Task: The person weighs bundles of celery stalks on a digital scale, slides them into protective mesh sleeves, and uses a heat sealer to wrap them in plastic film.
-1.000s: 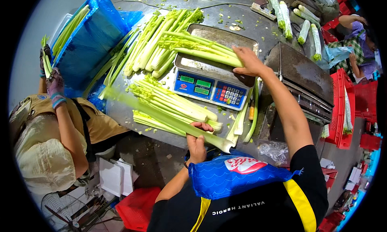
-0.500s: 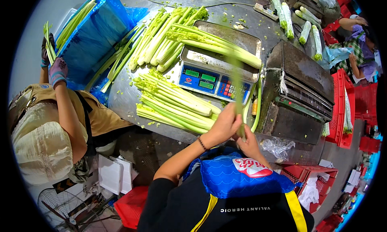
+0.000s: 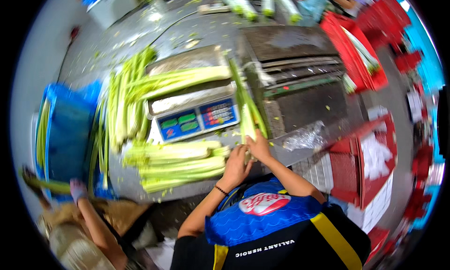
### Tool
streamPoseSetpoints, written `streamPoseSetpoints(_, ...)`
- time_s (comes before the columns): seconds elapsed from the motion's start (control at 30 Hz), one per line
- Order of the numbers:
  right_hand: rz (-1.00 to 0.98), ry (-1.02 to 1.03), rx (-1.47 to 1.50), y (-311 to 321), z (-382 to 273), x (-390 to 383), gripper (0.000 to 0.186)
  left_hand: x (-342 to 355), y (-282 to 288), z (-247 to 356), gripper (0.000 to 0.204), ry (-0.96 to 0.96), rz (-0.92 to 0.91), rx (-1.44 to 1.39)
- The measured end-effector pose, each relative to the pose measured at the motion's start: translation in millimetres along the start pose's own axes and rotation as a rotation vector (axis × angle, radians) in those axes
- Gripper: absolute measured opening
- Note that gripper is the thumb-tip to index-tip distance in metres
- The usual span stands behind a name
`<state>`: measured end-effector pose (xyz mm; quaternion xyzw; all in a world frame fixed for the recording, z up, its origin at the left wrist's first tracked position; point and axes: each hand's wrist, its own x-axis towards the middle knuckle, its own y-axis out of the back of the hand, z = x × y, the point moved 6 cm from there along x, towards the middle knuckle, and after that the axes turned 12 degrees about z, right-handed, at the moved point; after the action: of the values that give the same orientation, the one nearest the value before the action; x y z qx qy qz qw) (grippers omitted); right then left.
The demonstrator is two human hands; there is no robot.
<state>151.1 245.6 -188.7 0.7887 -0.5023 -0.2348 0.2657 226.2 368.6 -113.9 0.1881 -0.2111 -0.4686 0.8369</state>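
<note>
Celery stalks lie lengthwise between the scale and the dark machine, their lower ends at my hands. My right hand is closed around them near the lower end. My left hand, with a dark bead bracelet at the wrist, is curled at the same lower end, against my right fingers; blur softens its fingertips. On the metal pan of the digital scale rests a celery bunch. More celery lies in a row before the scale, and an upright-lying pile is left of it.
A dark flat-topped sealing machine stands at right, with crumpled clear plastic before it. Red crates are at right. At left, a gloved co-worker holds celery beside a blue-lined bin. Long pale vegetables lie at the back.
The view has swung, shifting the scene leftward. The blurred stalk raised before the scale is now down beside the scale's right edge. My hands have come together at the stalks' lower end.
</note>
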Motion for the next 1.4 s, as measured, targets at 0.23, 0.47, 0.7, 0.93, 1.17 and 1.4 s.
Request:
streamPoseSetpoints(0.23,0.007,0.273,0.089,62.5,-37.2,-41.0,0.048,4.3,-41.0,-39.0,0.074,-0.176,-0.114,0.235)
streamPoseSetpoints(0.47,0.629,0.153,-0.004,320.0,34.0,-63.5,0.024,7.8,-59.0,-35.7,0.061,0.007,-0.118,0.254)
streamPoseSetpoints(0.7,0.994,-0.625,0.087,543.6,394.5,-77.9,0.026,4.1,-56.3,-34.2,0.062,-0.006,-0.136,0.491)
streamPoseSetpoints(0.93,0.433,-0.947,0.317,482.2,458.8,35.5,0.037,-7.5,-59.1,55.9,0.058,0.107,-0.033,0.678)
streamPoseSetpoints(1.17,1.018,-0.628,0.44,467.4,560.2,72.4,0.032,22.0,-122.5,165.3,0.04,-0.199,-0.074,0.671)
streamPoseSetpoints(1.4,1.025,0.221,0.469,585.6,168.2,11.7,0.023,36.9,-141.1,201.1,0.025,0.4,0.073,-0.329)
